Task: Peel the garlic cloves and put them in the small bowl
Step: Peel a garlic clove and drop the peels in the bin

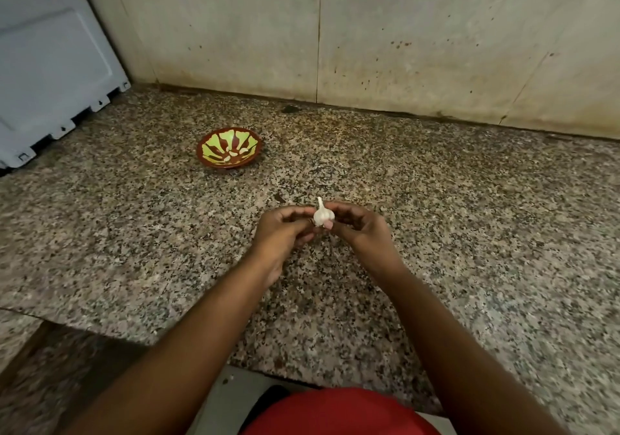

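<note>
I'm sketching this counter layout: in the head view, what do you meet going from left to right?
Grey appliance → small bowl with peeled cloves in it → left hand → garlic bulb held between both hands → right hand, all over the granite counter.

Single head view, looking forward-down over countertop (469,233), wall (402,49) beyond.

Speckled granite counter (469,233), stained wall (402,49)
</note>
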